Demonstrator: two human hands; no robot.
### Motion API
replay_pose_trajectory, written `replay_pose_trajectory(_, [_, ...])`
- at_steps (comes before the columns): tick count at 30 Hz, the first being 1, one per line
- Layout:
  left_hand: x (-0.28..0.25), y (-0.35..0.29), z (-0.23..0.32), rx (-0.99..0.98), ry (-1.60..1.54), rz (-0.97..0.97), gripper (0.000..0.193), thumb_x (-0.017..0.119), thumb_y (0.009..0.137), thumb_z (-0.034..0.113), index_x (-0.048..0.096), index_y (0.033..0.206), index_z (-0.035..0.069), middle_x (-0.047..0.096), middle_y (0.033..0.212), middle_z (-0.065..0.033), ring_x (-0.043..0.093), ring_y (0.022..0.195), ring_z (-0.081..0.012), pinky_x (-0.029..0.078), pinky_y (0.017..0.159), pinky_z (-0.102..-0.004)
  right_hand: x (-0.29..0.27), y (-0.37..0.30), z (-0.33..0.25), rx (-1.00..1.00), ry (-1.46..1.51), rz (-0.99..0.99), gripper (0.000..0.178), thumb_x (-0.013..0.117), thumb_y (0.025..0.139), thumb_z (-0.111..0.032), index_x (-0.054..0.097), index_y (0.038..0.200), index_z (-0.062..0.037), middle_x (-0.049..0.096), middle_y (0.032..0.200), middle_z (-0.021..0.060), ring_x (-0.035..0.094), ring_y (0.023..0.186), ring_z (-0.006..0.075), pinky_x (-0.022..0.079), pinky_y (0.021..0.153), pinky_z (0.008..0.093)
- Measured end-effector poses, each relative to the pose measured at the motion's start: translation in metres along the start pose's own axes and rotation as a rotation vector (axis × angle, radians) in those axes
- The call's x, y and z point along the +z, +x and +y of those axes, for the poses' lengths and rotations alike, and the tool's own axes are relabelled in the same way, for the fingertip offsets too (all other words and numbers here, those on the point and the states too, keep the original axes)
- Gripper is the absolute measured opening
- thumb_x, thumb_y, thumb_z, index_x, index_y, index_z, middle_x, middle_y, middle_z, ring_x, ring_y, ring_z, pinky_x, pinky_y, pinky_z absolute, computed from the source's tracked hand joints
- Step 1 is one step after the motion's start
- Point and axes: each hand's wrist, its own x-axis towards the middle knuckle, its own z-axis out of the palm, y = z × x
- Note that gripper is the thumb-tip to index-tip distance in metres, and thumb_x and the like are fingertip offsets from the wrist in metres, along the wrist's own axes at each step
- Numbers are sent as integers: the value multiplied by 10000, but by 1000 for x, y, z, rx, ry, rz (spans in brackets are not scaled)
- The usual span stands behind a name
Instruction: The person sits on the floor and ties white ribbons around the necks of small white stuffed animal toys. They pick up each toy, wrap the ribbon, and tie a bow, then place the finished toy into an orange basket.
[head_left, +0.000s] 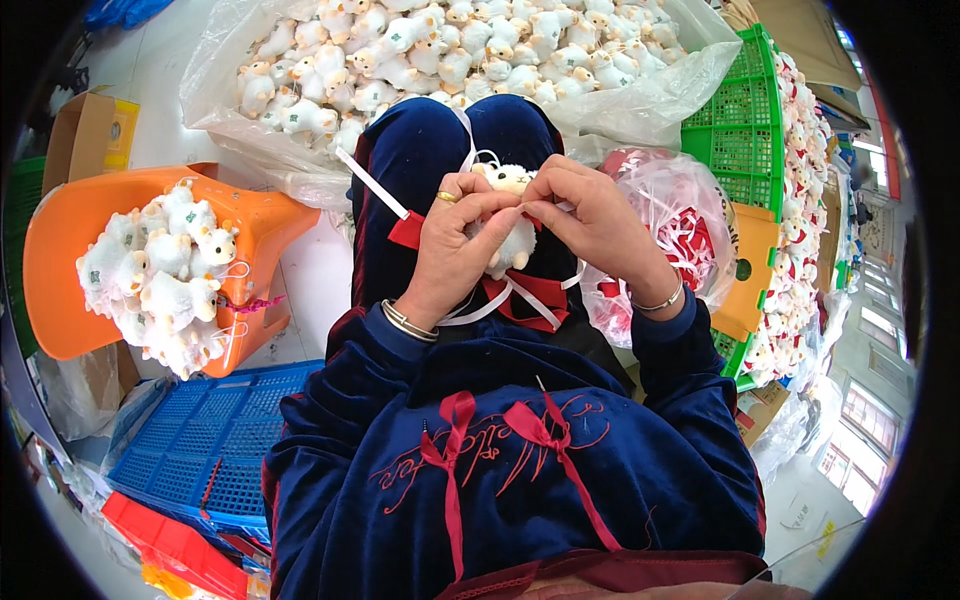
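A small white plush animal with a tan-marked head is held above my lap, its head up and a thin loop of cord above it. My left hand is closed around its left side, thumb across its front. At its neck, my right hand pinches with thumb and forefinger; what sits between those fingertips is hidden. Fingertips of both hands meet there. Red fabric pieces with white ribbons lie on my lap: one red piece beside my left hand, another red piece below the toy.
A clear plastic bag heaped with white plush animals spreads beyond my knees. On the left, an orange chair bears several more toys; a blue crate is nearer. To the right stand a bag of red-and-white pieces and a green crate.
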Motion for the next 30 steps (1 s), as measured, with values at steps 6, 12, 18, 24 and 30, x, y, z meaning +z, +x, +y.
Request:
replay_pose_trajectory(6, [-2,1,3,8,81,-21,132,757,905,78,772,1018,11,514,1008,-41,530,957,-158,464,825,-277,1,-2,3,-4,-15,-13,117,706,928,-81,638,920,15,600,868,135,615,783,304,487,690,377])
replay_pose_trajectory(12, [-2,1,-1,14,116,-25,115,752,918,78,764,1010,10,544,1059,-30,551,962,-113,461,808,-241,0,-3,4,56,33,25,152,664,973,-129,653,944,20,643,854,143,630,774,266,489,687,357])
replay_pose_trajectory(18, [-1,0,3,-2,102,-14,100,733,922,64,755,995,-1,572,1090,-45,575,969,-119,468,821,-249,-20,-9,23,379,174,-147,326,563,1056,-264,683,938,16,620,741,50,557,711,154,458,645,313])
replay_pose_trajectory(24, [0,1,3,24,117,-19,91,725,922,58,734,986,-6,576,1083,-54,578,963,-131,467,831,-258,-19,-8,22,410,283,-174,262,615,1017,-215,686,924,18,624,712,24,545,641,163,448,601,321])
replay_pose_trajectory(30, [3,1,-2,93,166,26,71,728,893,21,722,959,-3,580,1048,-82,592,952,-192,493,819,-299,19,-9,-16,-186,-221,0,156,678,914,-154,600,844,-37,620,818,148,636,710,341,494,623,423])
